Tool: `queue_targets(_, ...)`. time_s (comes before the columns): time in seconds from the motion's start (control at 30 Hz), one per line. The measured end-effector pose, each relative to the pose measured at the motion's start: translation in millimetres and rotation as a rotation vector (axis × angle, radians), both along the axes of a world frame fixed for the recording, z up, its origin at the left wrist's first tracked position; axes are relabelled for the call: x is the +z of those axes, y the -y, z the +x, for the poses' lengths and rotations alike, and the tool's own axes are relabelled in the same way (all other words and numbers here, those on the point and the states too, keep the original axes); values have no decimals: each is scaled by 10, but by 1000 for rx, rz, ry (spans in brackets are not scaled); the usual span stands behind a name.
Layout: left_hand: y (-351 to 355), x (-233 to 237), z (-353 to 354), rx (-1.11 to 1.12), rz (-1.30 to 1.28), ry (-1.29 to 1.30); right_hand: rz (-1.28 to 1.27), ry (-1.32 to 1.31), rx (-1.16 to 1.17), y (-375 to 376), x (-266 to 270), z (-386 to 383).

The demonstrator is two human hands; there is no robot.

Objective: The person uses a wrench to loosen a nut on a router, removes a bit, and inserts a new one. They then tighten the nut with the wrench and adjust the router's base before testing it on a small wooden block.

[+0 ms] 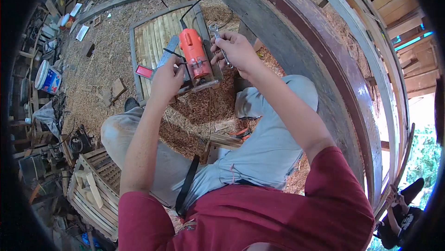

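Note:
An orange corded power tool [191, 47] lies on a slatted wooden panel in front of me, its cord running away at the top and a clear part near its lower end. My left hand [169, 76] is at the tool's left side, fingers pinched near a thin dark rod [173, 54]; what they grip is not clear. In my right hand [237, 53], to the right of the tool, is a silver combination wrench [225, 58], its ring end pointing up. A small red-framed piece [144, 71] sits left of my left hand.
The slatted panel [149, 42] rests over sawdust. A long thick board [287, 33] stands close on the right. Wood scraps, a white bucket [48, 78] and a wooden crate [95, 195] are on the left. Another person [402, 221] is at the lower right.

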State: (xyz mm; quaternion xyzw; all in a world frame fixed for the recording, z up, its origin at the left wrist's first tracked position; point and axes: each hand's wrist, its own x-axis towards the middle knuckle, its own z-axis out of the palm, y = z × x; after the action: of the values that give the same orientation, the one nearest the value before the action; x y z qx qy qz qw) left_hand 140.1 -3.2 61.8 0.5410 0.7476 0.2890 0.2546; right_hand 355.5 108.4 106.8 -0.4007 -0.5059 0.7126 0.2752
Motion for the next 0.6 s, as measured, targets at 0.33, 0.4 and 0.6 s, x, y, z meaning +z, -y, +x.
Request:
queue_targets(0.33,-35,-182,92,58,28,29,271,259,105,6,-130,-59)
queue_targets(0.4,-32,-205,98,60,56,7,299,284,107,25,-138,-73)
queue_targets(0.6,-27,-190,113,80,28,74,354,486,147,-10,-278,-104)
